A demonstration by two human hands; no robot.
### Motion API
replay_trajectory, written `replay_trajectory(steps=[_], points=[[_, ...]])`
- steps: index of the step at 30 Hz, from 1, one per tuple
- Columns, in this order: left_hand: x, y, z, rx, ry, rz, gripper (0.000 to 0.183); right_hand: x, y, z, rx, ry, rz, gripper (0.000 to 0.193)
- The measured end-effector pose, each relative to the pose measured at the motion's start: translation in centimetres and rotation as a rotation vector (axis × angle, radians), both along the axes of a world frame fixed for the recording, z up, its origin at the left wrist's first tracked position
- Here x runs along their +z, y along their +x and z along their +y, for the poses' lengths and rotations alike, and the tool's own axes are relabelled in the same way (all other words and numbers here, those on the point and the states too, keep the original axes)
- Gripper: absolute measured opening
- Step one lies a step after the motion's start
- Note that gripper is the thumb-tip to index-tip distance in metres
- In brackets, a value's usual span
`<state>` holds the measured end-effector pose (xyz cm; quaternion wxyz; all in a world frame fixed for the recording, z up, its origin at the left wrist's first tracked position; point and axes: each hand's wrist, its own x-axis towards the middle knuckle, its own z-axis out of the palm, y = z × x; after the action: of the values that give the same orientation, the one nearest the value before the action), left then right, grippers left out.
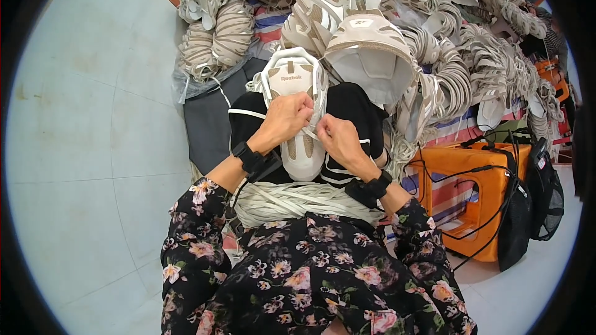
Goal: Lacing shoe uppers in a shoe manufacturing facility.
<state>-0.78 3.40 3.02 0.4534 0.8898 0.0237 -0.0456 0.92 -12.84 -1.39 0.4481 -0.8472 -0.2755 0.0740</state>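
An off-white shoe upper (pixel 301 158) with tan panels lies lengthwise over my lap, its toe toward me. My left hand (pixel 287 119) rests over its middle, fingers pinched together at the lacing edge on a pale shoelace (pixel 308 129). Just to the right, my right hand (pixel 340 141) is closed too, thumb and forefinger pressed on the lace beside the upper. The fingertips of both hands are partly hidden. Across my waist lies a thick bundle of off-white laces (pixel 301 203).
Beyond my knees stands a nested stack of similar uppers (pixel 369 43). More bundled uppers (pixel 233 34) lie at the far left, and rows of them (pixel 456 74) spread to the right. An orange plastic stool (pixel 459 201) with black cables and a black mesh bag (pixel 546 195) stands at right.
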Motion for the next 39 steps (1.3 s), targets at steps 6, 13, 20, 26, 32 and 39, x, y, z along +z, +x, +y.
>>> replay_trajectory(steps=[6, 13, 20, 26, 32, 39], points=[[-0.3, -0.2, 0.1, 0.003, -0.087, 0.022, 0.016, -0.5, -0.4, 0.2, -0.053, 0.026, -0.065, 0.009], [-0.6, -0.5, -0.1, 0.036, -0.132, 0.024, 0.016, -0.1, 0.1, 0.7, -0.006, 0.093, 0.252, 0.014], [-1.4, -0.8, -0.2, -0.025, 0.067, -0.090, 0.015, -0.2, 0.1, 0.1, 0.024, 0.191, 0.500, 0.015], [-1.1, -1.0, -0.1, 0.097, -0.284, 0.035, 0.014, 0.1, 0.5, 0.6, 0.136, -0.148, -0.099, 0.010], [-0.7, -1.2, 1.3, 0.064, -0.066, -0.245, 0.011, 1.4, 2.4, -0.3, 0.237, -0.200, -0.509, 0.026], [-1.9, -0.7, 1.4, -0.261, 0.225, -0.540, 0.008, 0.7, 4.0, -0.5, 0.373, -0.104, -0.471, 0.024]])
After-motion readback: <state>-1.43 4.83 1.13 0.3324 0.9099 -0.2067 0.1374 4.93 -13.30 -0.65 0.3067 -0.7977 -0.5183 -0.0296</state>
